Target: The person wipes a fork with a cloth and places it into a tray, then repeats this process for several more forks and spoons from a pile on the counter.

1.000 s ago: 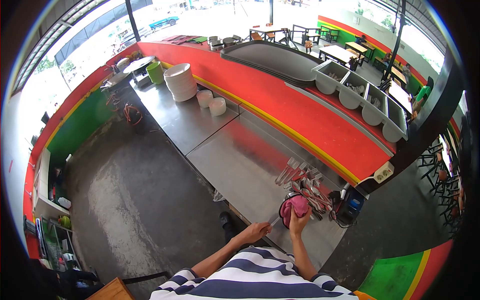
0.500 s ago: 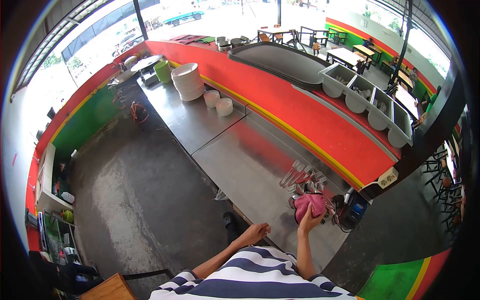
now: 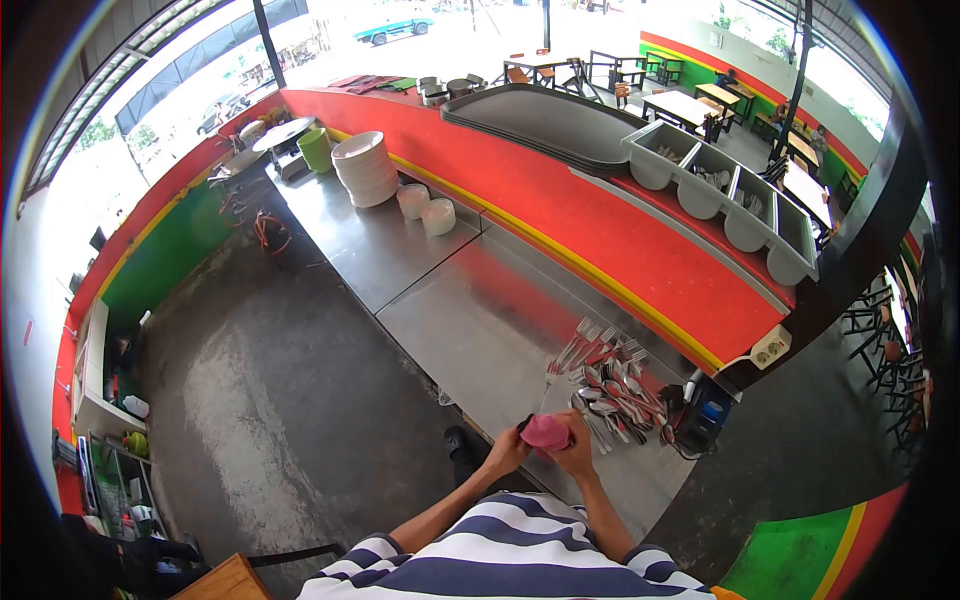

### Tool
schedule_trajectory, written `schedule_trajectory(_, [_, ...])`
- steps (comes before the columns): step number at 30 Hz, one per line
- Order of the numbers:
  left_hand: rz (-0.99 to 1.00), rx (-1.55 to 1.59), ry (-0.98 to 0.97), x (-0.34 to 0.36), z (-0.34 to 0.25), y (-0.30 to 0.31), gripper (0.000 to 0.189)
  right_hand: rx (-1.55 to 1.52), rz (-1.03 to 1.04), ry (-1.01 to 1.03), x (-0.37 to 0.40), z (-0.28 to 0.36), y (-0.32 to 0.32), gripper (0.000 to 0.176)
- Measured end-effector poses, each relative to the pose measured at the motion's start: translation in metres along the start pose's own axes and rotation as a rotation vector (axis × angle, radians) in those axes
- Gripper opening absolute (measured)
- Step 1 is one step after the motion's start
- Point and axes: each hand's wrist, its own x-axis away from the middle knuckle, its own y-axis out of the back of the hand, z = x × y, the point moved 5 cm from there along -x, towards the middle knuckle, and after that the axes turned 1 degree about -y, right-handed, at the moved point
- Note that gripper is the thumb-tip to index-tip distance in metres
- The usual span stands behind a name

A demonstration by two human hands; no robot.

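A pink cloth [image 3: 546, 432] with a dark edge is bunched between my two hands, just above the steel counter [image 3: 440, 330]. My left hand [image 3: 508, 452] is closed at the cloth's left, dark-edged side. Wrapped around its right side is my right hand [image 3: 576, 448]. A fork [image 3: 547, 384] rises from behind the cloth, tines up; whether fingers grip its handle is hidden. Close to my right hand lies a heap of spoons [image 3: 615, 395], with several forks [image 3: 585, 345] fanned out at its far side.
A blue-and-black device [image 3: 703, 415] stands at the counter's right end, below a power strip [image 3: 770, 348]. Stacked plates [image 3: 364, 170] and white bowls [image 3: 438, 217] are farther left. Grey trays [image 3: 545, 120] and a cutlery holder [image 3: 725, 190] rest on the red ledge.
The cloth and my right hand have moved left, off the cutlery heap. My left hand has come up to meet them, and a fork now shows above the cloth.
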Motion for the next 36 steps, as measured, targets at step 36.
schedule_trajectory(36, [0.314, -0.085, -0.199, 0.031, -0.006, -0.016, 0.016, 0.552, -0.701, -0.208, 0.024, -0.071, 0.093, 0.046])
